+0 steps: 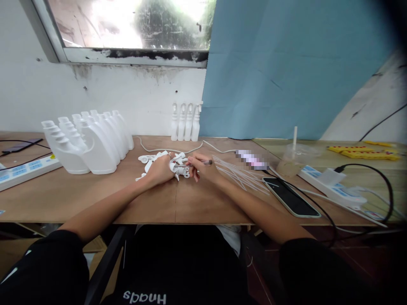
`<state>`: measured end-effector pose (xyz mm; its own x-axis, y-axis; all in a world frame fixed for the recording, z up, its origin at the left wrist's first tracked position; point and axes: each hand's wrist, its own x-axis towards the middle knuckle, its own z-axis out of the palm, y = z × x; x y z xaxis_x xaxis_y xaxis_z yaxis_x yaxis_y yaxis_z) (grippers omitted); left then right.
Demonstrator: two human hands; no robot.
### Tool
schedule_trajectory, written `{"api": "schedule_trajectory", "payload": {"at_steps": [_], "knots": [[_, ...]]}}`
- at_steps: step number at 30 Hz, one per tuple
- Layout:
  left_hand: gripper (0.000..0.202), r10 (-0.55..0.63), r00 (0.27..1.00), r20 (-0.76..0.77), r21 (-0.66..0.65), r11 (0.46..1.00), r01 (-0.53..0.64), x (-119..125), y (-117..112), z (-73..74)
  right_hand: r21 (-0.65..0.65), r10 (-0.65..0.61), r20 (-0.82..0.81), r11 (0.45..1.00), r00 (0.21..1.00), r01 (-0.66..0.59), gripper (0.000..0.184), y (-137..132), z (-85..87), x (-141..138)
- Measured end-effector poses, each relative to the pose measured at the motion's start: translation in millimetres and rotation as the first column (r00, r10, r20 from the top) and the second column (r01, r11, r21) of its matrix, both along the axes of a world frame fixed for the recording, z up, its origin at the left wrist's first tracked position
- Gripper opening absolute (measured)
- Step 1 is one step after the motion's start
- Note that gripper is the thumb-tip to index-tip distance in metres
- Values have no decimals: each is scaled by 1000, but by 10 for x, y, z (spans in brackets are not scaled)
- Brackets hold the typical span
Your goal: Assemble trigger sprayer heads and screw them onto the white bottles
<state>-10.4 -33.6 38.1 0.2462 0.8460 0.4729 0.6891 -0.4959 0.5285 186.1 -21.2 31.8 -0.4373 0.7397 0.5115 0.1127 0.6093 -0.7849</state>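
The left hand (161, 168) has its grip closed round a white plastic piece (174, 165), just above the surface (178, 203). The right hand (203, 166) pinches a slim tool (207, 162), dark at the near end, its thin shaft reaching to that piece — whether the tip is inside it or only against it, I can't tell from here. So this one piece looks to be mid-work, neither untouched nor set aside.

Around the left hand lie more loose white parts (146, 159), partly hidden by the fingers; I can't make out which of them, if any, are finished. Just beyond the right hand, thin white tubes (238, 171) lie spread out, apart from any bottle, so I'd count those as unused.

Further out on the left stands a cluster of large white bottles (98, 148), necks bare — nothing fitted there that I can see. At the back, by the wall, four slimmer bottles (188, 127) appear to have tops on, and they look the nearest to complete. Off to the right are a phone (292, 197) and a drink cup (289, 165). By my reckoning, most remains to be done.
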Motion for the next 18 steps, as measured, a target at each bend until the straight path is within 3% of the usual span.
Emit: {"api": "schedule_trajectory", "payload": {"at_steps": [2, 6, 9, 14, 18], "knots": [[15, -12, 1000, -26, 6, 1000, 12, 8, -7, 6, -213, 76, -120, 972, 990, -101, 33, 32, 32, 14], [15, -42, 999, 6, -39, 998, 42, 16, -13, 28, -336, 115, -256, 921, 960, -199, 33, 79, 48, 22], [18, -20, 996, 82, -70, 997, 26, 1, 2, 30, -373, 113, -314, 898, 943, -232, 35, 74, 45, 3], [21, 11, 985, 175, -137, 991, 14, -41, 58, -5, -314, 188, -337, 901, 923, -299, 34, 39, 17, -30], [27, -15, 976, 217, -170, 984, 53, -33, 65, 2, -370, 233, -340, 857, 911, -358, 33, 46, -27, -36]]}}
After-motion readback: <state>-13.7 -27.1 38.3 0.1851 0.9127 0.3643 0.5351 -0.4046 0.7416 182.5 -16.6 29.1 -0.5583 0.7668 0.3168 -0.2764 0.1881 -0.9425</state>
